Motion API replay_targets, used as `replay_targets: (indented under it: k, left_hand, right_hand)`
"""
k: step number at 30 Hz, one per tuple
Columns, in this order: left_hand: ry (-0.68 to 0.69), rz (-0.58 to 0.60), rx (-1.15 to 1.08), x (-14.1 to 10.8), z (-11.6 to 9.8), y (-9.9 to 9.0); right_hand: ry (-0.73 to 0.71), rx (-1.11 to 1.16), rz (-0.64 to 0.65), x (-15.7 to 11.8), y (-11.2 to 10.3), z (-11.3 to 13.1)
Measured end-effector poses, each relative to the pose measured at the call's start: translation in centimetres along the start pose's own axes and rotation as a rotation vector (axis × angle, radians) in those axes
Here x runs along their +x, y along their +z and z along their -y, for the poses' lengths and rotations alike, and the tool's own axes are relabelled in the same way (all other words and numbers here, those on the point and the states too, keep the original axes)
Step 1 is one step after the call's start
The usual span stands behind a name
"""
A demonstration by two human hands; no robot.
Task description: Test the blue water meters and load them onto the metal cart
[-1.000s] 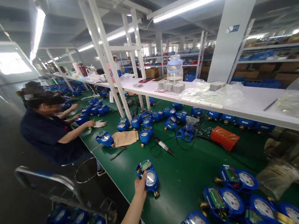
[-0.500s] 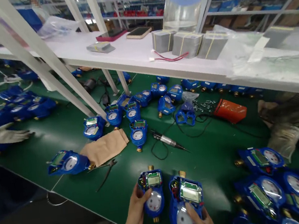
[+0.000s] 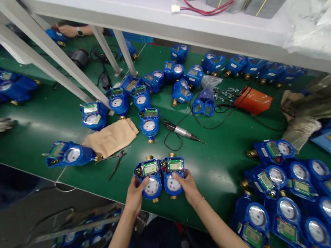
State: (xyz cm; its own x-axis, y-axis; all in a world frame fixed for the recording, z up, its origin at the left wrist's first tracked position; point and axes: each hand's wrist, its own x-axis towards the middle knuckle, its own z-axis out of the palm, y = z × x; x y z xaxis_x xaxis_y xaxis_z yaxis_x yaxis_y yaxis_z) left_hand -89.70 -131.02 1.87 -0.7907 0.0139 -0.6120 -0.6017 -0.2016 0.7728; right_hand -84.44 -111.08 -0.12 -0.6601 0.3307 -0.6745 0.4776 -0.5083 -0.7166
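The green tabletop (image 3: pixel 216 166) fills most of the view, with the white shelf (image 3: pixel 143 5) crossing above its far side. A cluster of blue meters (image 3: pixel 288 209) covers its right side, toward the near edge, lying as it did half a second ago.

The change is nearer the middle of the near edge. Half a second ago two uncovered meters were held apart, the right one closer to that edge; now the left meter (image 3: pixel 151 186) and the right meter (image 3: pixel 172 185) are level, side by side, touching or almost so, their displays toward the far edge and dials toward the near one. I take this as a matched pair squared up, with both hands taken up by it.

The left hand (image 3: pixel 135 192) grips the left meter's outer side, thumb over its dial; the right hand (image 3: pixel 189 185) mirrors it on the right meter. The fingers are spread about a meter's width, partly hidden beneath; whether they bear any weight I cannot tell.

Beyond the pair, unmoved, lie the tan cloth (image 3: pixel 112 138), the slim power screwdriver (image 3: pixel 181 131) and, closer to the near edge, the pliers (image 3: pixel 116 165).
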Motion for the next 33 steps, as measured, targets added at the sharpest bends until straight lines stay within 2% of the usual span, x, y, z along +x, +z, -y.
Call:
replay_targets:
  k: [3, 6, 9, 11, 12, 13, 14, 16, 18, 19, 21, 29, 33]
  left_hand:
    - [0.042, -0.004, 0.108, -0.2, 0.5, -0.1]
    - [0.046, 0.026, 0.3, -0.2, -0.2, -1.0]
    - [0.115, -0.046, 0.573, 0.6, -3.3, -2.3]
    - [0.265, -0.119, 0.75, 1.6, -6.4, -2.4]
    - [0.347, -0.113, 0.816, 2.3, -8.0, -2.1]
    - [0.403, -0.051, 0.858, 3.1, -9.5, -1.6]
    - [0.414, 0.064, 0.88, 3.9, -10.7, -0.9]
    - [0.324, 0.339, 0.869, 5.5, -12.3, 0.9]
    - [0.137, 0.579, 0.813, 6.8, -12.6, 2.4]
    - [0.052, 0.658, 0.778, 7.2, -12.4, 2.9]
    - [-0.041, 0.723, 0.719, 7.5, -11.8, 3.3]
    - [-0.061, 0.683, 0.679, 7.6, -10.7, 2.9]
    - [-0.035, 0.641, 0.689, 8.1, -10.0, 3.0]
  right_hand:
    - [0.004, -0.094, 0.052, 0.2, -0.3, 0.5]
    - [0.005, -0.097, 0.108, 0.0, -0.9, 2.0]
    - [0.004, -0.101, 0.152, -0.2, -1.7, 4.8]
    - [-0.009, -0.149, 0.18, -0.1, -2.2, 6.9]
    - [-0.018, -0.176, 0.206, 0.0, -2.3, 7.8]
    - [-0.023, -0.198, 0.242, 0.2, -2.3, 8.6]
    - [-0.024, -0.212, 0.282, 0.5, -2.2, 9.1]
    - [-0.003, -0.218, 0.349, 1.3, -1.8, 9.5]
    - [0.045, -0.215, 0.369, 2.1, -1.4, 9.3]
    - [0.07, -0.213, 0.368, 2.4, -1.3, 9.0]
    - [0.094, -0.199, 0.37, 2.7, -1.3, 8.6]
    - [0.07, -0.179, 0.434, 3.1, -1.9, 8.2]
    - [0.045, -0.186, 0.41, 3.5, -1.9, 7.7]
